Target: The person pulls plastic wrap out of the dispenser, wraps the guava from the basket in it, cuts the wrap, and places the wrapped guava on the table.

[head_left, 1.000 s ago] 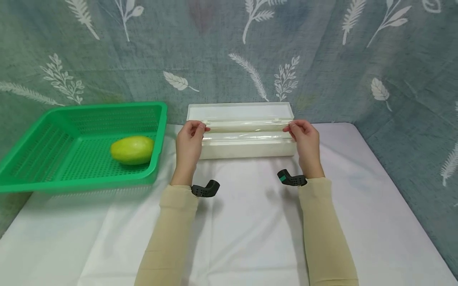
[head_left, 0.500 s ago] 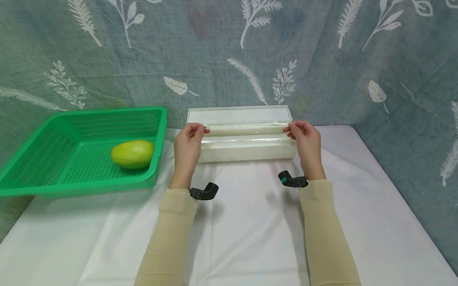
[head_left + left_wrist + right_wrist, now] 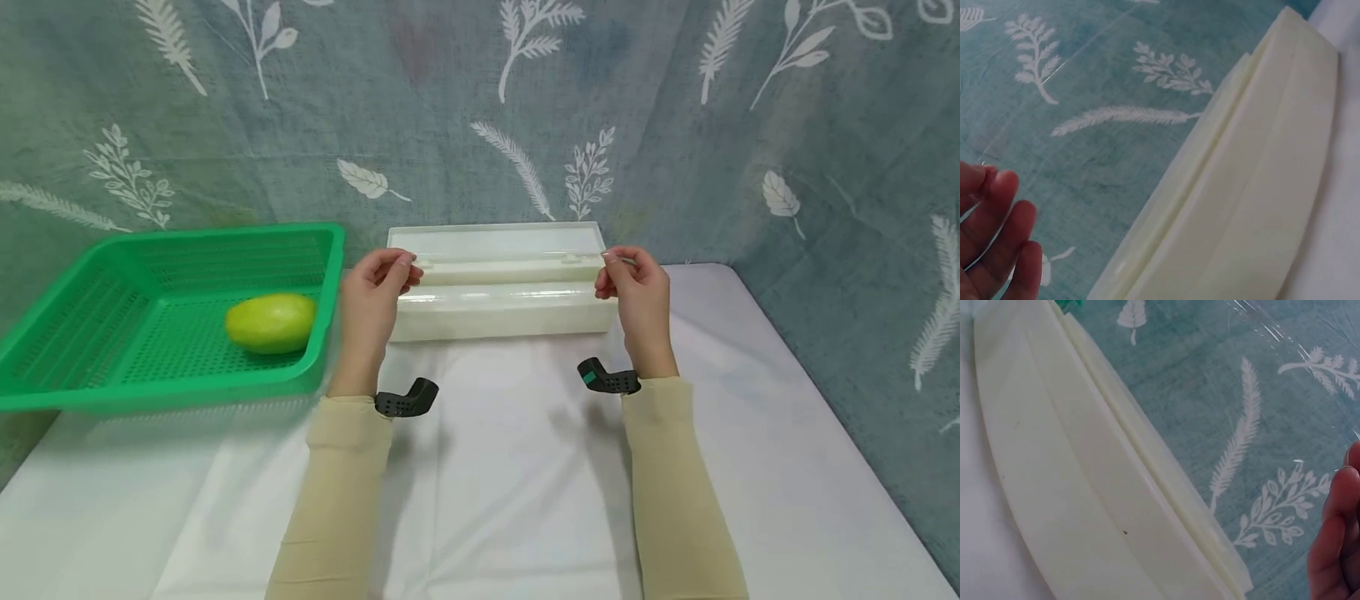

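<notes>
A long cream-white cling film box [image 3: 502,322] stands at the back of the table, its lid [image 3: 495,237] raised behind it. Clear cling film [image 3: 1272,337] stretches up from the box between both hands, showing only by its glints. My left hand [image 3: 369,304] pinches the film's edge between thumb and index finger beyond the box's left end. At the right end, my right hand [image 3: 643,300] pinches the opposite corner the same way. Through the film in the left wrist view, the patterned cloth shows behind the left fingers [image 3: 1007,187].
A green plastic basket [image 3: 165,395] stands on the left, holding an oval yellow-green fruit [image 3: 272,323] that looks like a mango. A patterned grey-green cloth [image 3: 442,108] hangs close behind the box. White cloth [image 3: 510,467] covers the table.
My left hand has shifted left, away from the right hand, and the film between them now looks smoother and tauter. The right hand has barely moved. Basket and fruit stay put.
</notes>
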### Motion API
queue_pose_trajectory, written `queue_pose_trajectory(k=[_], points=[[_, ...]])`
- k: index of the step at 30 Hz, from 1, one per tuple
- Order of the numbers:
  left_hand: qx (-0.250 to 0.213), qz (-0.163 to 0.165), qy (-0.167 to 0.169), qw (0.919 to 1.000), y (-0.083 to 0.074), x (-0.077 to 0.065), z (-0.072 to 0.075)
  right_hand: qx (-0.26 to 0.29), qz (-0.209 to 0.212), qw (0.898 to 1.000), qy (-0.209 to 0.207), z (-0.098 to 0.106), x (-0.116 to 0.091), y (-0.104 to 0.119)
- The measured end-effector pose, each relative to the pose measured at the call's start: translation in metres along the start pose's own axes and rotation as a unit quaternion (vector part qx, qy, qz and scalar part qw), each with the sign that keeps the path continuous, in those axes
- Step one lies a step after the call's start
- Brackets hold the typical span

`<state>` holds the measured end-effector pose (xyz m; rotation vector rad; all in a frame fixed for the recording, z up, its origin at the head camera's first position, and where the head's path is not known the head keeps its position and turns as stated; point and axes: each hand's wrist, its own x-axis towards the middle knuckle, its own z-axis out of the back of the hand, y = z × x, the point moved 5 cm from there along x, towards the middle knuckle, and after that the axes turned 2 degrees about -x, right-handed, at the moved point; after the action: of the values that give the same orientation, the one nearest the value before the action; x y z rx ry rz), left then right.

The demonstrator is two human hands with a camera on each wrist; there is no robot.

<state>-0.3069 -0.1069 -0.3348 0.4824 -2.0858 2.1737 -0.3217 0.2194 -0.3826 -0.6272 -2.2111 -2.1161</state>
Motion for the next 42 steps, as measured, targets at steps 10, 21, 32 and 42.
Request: queue_pose_trajectory(k=[10, 21, 32, 42], points=[[0.077, -0.066, -0.014, 0.9947, -0.033, -0.009, 0.004, 0.023, 0.048, 0.998, -0.019, -0.006, -0.008, 0.035], [0.039, -0.086, -0.003, 0.9955, -0.045, -0.014, 0.008, 0.006, 0.097, 0.995, -0.029, -0.008, -0.016, 0.058], [0.026, -0.11, -0.011, 0.9935, -0.056, -0.02, 0.008, 0.008, 0.123, 0.991, -0.045, -0.003, -0.024, 0.067], [-0.069, -0.123, -0.013, 0.99, -0.064, -0.025, 0.01, 0.022, 0.147, 0.987, -0.054, -0.003, -0.03, 0.091]])
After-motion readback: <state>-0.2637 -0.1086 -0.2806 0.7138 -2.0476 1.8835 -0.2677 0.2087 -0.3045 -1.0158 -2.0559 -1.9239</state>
